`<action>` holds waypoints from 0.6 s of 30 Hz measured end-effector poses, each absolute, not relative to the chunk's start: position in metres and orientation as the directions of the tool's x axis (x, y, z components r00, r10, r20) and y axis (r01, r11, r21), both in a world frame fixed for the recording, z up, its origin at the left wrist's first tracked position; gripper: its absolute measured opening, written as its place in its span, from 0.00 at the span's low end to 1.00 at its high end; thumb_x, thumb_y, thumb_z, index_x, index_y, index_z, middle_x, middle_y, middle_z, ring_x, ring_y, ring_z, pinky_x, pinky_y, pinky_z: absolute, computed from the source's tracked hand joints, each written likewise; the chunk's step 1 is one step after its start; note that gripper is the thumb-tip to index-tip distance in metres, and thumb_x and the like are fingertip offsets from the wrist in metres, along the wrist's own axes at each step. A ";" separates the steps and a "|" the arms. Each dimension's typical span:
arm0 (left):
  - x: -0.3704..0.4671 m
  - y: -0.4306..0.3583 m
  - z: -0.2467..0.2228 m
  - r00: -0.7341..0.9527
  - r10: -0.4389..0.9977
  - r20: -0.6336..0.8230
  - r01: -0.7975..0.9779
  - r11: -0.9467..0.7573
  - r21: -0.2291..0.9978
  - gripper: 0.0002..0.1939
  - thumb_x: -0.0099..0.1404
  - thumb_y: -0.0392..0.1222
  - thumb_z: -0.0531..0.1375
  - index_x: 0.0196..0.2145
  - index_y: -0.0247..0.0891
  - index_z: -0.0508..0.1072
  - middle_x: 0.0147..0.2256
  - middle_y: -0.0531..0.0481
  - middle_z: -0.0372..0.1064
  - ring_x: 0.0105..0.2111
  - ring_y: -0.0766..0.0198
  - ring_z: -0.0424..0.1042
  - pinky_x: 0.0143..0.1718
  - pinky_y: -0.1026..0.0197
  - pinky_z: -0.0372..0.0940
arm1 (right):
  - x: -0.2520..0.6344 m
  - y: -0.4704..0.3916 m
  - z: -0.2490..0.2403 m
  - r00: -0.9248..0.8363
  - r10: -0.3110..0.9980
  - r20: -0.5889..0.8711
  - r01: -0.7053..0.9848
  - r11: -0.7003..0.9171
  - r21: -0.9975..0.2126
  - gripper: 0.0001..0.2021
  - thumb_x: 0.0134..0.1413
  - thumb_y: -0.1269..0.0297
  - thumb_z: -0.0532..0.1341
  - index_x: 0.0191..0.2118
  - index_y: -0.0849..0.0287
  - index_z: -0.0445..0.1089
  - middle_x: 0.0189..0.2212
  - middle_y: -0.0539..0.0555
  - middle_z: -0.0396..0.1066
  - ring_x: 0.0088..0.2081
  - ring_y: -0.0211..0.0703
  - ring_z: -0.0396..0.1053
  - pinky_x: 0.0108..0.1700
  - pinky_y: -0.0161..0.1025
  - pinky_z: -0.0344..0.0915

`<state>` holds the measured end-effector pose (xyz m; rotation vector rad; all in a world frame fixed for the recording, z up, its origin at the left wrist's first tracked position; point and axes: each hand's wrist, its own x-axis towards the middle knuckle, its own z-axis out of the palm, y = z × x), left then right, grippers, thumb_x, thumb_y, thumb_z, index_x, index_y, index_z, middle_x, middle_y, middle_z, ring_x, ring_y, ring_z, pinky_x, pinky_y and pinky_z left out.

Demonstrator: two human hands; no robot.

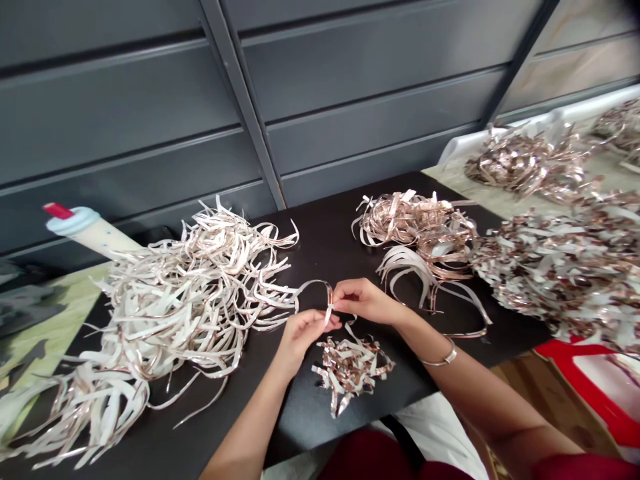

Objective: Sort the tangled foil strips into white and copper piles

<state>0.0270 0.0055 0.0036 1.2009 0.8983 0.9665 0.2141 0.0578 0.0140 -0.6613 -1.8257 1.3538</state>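
Note:
Both hands meet over the near middle of the black table. My left hand [304, 329] pinches the lower end of a thin copper-and-white strip [316, 282]. The strip bends up and over toward the left in a loose arc. On its right side, my right hand [367, 300] has its fingertips closed on the same strip, close to the left fingers. Just below the hands lies a small pile of short, curled copper-and-white scraps [353, 367]. To the left spreads a large heap of long white strips [175, 300] with shiny copper sides.
Copper strips [415, 223] lie at the back right, with white strips [407, 260] before them. A big scrap heap [565, 267] overhangs the table's right side, above a red-edged container [570, 373]. A lidded cup [95, 230] stands back left. Grey panels [380, 87] rise behind.

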 end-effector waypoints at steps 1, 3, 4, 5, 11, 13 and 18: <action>0.027 0.007 0.003 0.374 0.918 -0.130 -0.181 0.209 0.961 0.18 0.58 0.54 0.62 0.34 0.34 0.74 0.34 0.43 0.74 0.35 0.57 0.75 0.38 0.60 0.66 | 0.212 0.056 0.014 -0.585 0.752 0.305 -0.019 0.363 -0.932 0.12 0.54 0.58 0.61 0.28 0.63 0.70 0.27 0.52 0.68 0.29 0.37 0.66 0.33 0.35 0.64; 0.028 0.009 0.003 0.400 0.887 -0.230 -0.290 0.360 0.887 0.21 0.53 0.52 0.66 0.40 0.35 0.72 0.32 0.47 0.74 0.32 0.60 0.75 0.34 0.62 0.67 | 0.206 0.052 0.013 -0.576 0.718 0.390 0.020 0.489 -0.872 0.08 0.54 0.62 0.62 0.31 0.62 0.70 0.30 0.54 0.68 0.32 0.39 0.67 0.37 0.37 0.65; 0.029 0.009 0.003 0.388 0.888 -0.245 -0.330 0.382 0.863 0.22 0.50 0.48 0.69 0.41 0.36 0.71 0.31 0.49 0.73 0.31 0.62 0.75 0.33 0.64 0.67 | 0.204 0.050 0.012 -0.563 0.705 0.431 0.043 0.546 -0.837 0.06 0.54 0.64 0.62 0.33 0.62 0.70 0.33 0.55 0.68 0.35 0.40 0.67 0.40 0.38 0.66; 0.030 0.010 0.003 0.369 0.896 -0.245 -0.355 0.380 0.854 0.23 0.48 0.43 0.70 0.41 0.37 0.70 0.30 0.51 0.72 0.30 0.64 0.74 0.32 0.66 0.67 | 0.202 0.048 0.011 -0.546 0.693 0.470 0.064 0.594 -0.802 0.05 0.54 0.65 0.62 0.35 0.61 0.70 0.35 0.56 0.68 0.38 0.41 0.67 0.43 0.40 0.66; 0.027 0.011 0.004 0.340 0.910 -0.237 -0.284 0.340 0.897 0.24 0.46 0.34 0.70 0.40 0.35 0.68 0.29 0.54 0.70 0.28 0.64 0.75 0.32 0.64 0.68 | 0.200 0.042 0.011 -0.560 0.664 0.496 0.094 0.645 -0.758 0.07 0.56 0.69 0.60 0.41 0.58 0.68 0.42 0.57 0.72 0.46 0.44 0.69 0.49 0.42 0.66; 0.023 0.011 0.005 0.345 0.906 -0.246 -0.232 0.336 0.913 0.20 0.47 0.35 0.70 0.36 0.34 0.68 0.28 0.54 0.70 0.26 0.63 0.75 0.30 0.64 0.67 | 0.204 0.043 0.013 -0.568 0.705 0.424 0.142 0.591 -0.794 0.08 0.57 0.71 0.58 0.42 0.57 0.68 0.41 0.55 0.73 0.44 0.42 0.71 0.47 0.40 0.67; 0.015 0.012 0.009 0.482 0.842 -0.244 -0.190 0.372 0.909 0.26 0.48 0.35 0.69 0.45 0.35 0.67 0.27 0.53 0.69 0.26 0.63 0.74 0.32 0.62 0.66 | 0.214 0.046 0.017 -0.576 0.752 0.322 0.068 0.436 -0.897 0.08 0.59 0.72 0.53 0.42 0.59 0.66 0.38 0.54 0.75 0.40 0.39 0.74 0.44 0.37 0.69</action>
